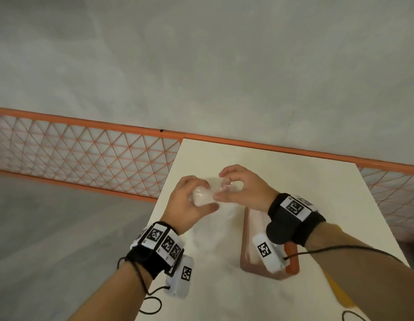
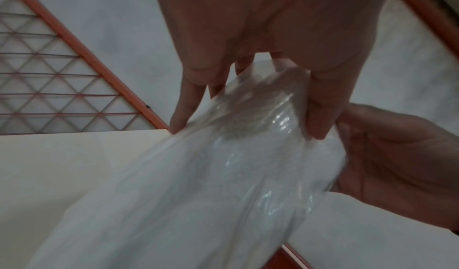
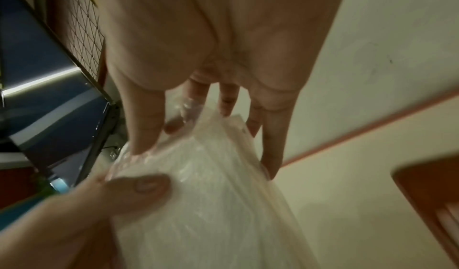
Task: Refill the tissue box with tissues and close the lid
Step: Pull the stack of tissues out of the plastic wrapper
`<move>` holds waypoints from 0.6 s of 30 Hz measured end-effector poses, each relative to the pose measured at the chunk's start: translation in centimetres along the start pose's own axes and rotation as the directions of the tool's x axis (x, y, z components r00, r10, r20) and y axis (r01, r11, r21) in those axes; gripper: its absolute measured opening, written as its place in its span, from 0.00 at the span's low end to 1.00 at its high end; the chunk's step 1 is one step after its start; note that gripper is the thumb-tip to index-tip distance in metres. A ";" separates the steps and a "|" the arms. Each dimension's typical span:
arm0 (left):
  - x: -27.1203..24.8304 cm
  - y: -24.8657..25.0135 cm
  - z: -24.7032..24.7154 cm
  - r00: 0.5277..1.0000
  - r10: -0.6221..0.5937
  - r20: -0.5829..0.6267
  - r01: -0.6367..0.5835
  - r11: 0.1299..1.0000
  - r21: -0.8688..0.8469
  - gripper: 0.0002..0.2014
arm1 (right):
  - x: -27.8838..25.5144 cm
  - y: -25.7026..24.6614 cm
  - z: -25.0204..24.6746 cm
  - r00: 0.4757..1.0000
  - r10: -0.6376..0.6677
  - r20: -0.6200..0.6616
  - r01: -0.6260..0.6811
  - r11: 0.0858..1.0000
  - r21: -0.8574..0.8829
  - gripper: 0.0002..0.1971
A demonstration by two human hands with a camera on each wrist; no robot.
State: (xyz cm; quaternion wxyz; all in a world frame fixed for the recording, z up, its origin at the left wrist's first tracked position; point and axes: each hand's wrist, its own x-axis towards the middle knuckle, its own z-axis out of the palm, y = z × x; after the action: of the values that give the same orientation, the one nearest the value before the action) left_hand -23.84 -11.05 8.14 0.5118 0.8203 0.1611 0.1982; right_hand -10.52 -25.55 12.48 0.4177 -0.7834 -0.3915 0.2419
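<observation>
A pack of white tissues [image 1: 202, 197] in clear plastic wrap is held above the cream table [image 1: 305, 186]. My left hand [image 1: 199, 193] grips one end of the pack, thumb underneath and fingers over the top. My right hand [image 1: 224, 186] pinches the loose clear wrap at the same end. In the left wrist view the left hand [image 2: 248, 116] holds the tissue pack [image 2: 211, 185], with the right hand [image 2: 397, 165] beside it. In the right wrist view the right hand [image 3: 206, 136] holds the tissue pack's wrap [image 3: 211, 194]. The orange tissue box [image 1: 244, 258] stands open on the table under my right wrist, also seen as the tissue box [image 3: 427, 190].
An orange mesh fence [image 1: 85, 156] runs behind and to the left of the table, in front of a grey wall. The table's left edge [image 1: 164, 186] drops to a grey floor. Cables hang from both wrist cameras.
</observation>
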 end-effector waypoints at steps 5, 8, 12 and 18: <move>-4.9 -0.5 0.2 0.995 -0.085 -0.049 0.086 0.996 0.013 0.22 | -3.8 0.5 1.9 0.998 -0.057 -0.012 0.057 0.995 0.077 0.15; -6.0 -0.7 0.2 0.984 -0.131 -0.120 0.131 0.991 -0.011 0.25 | -5.8 -0.1 2.9 0.986 -0.169 0.010 0.169 0.986 0.013 0.11; -6.1 -1.6 -0.1 0.982 -0.140 -0.128 0.130 0.988 -0.082 0.28 | -7.2 -0.2 2.9 0.971 -0.217 0.098 0.230 0.962 -0.150 0.12; -6.2 -2.6 0.0 0.997 -0.065 -0.051 0.060 0.994 -0.090 0.27 | -7.2 0.5 2.9 0.957 -0.226 0.181 0.273 0.915 -0.296 0.23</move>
State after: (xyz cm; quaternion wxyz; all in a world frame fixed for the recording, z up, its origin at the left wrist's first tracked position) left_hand -29.39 -12.86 4.75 0.5487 0.7859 0.1915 0.2113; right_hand -16.53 -30.17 10.89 0.2842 -0.7645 -0.5513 0.1757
